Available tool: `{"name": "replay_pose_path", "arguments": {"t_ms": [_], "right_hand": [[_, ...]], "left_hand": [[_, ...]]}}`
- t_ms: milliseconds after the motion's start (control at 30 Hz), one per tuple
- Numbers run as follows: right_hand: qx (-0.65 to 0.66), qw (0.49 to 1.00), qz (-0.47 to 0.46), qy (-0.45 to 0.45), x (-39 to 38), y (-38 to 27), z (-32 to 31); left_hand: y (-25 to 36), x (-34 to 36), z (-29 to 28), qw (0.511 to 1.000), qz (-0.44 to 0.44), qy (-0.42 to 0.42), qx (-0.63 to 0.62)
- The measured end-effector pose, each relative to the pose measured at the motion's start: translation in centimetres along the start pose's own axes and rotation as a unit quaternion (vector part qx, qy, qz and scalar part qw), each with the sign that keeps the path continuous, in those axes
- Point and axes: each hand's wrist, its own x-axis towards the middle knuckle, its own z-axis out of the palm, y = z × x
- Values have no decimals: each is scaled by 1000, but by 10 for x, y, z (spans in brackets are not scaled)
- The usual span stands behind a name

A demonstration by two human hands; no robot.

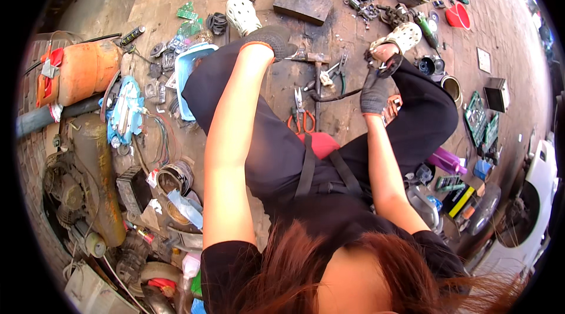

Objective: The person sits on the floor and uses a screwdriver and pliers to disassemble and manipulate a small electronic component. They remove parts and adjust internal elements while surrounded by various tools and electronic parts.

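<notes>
My left hand (275, 43), in a dark glove with an orange cuff, hangs beside my left white clog (241, 15), near the head of a hammer (316, 58); its fingers are mostly hidden. My gloved right hand (375, 91) is closed on a dark part (389, 65) by my right ankle, with a black cable (336, 94) running from it toward the middle. Between my legs lie pliers (341, 72) and orange-handled cutters (300, 114) on the worn floor.
A dark metal block (300, 5) lies ahead. An orange cylinder (88, 72), blue tray (187, 72) and scrap parts surround my left. On the right are a green grinder (425, 28), red container (458, 15), circuit boards (475, 117) and a white panel (532, 196).
</notes>
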Motion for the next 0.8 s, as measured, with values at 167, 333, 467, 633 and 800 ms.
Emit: {"name": "replay_pose_path", "arguments": {"t_ms": [167,333,467,633,800], "right_hand": [[25,997,-44,-63,2,-13,-31],[86,969,-136,-188,-3,-56,-77],[165,948,-136,-236,-3,-85,-98],[377,873,-128,-282,13,-76,-90],[475,838,-92,-251,42,-97,-105]], "left_hand": [[3,5,33,998,50,26,-40],[50,-13,79,906,93,181,-370],[91,-30,80,789,142,170,-573],[112,-31,57,583,167,162,-778],[105,-20,24,618,75,221,-750]]}}
